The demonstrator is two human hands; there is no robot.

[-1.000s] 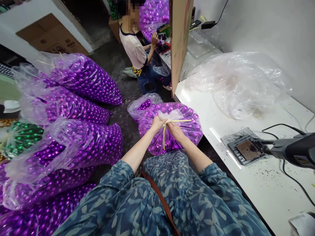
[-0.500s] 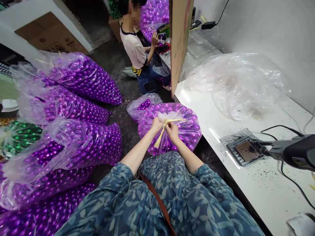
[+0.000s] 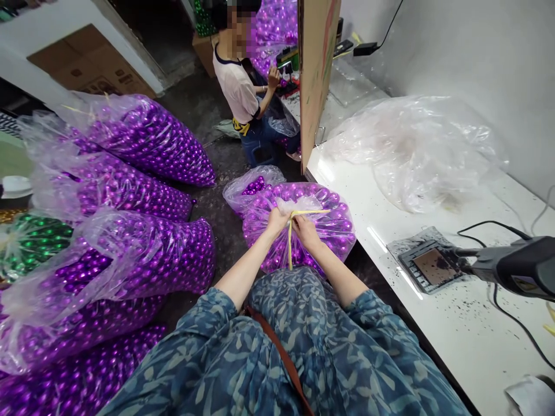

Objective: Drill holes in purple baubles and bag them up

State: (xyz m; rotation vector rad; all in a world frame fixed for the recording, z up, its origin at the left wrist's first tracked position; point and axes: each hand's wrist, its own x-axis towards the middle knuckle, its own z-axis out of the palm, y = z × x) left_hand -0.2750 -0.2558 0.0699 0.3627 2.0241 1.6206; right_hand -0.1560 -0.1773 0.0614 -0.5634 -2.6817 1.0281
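A clear plastic bag (image 3: 338, 231) full of shiny purple balls stands on the floor in front of me, its mouth gathered into a bunch. My left hand (image 3: 277, 219) is closed around the gathered neck of the bag. Beside it, my right hand (image 3: 306, 231) pinches a yellow tie strip (image 3: 290, 248) at the neck. One end of the strip points right across the bag, and the other hangs down toward me. My right fingertips are partly hidden behind the hand.
Several filled bags of purple balls (image 3: 151, 138) lie at left, near a bag of green ones (image 3: 39, 242). A white table (image 3: 459, 341) at right bears crumpled plastic (image 3: 416, 150) and a dark tool (image 3: 511, 266). Beyond a cardboard panel (image 3: 318, 75) sits a co-worker (image 3: 238, 86).
The hanging end of the yellow strip has swung from lower left to straight down and looks thinner. My right hand has shifted slightly at the neck; my left hand stays.
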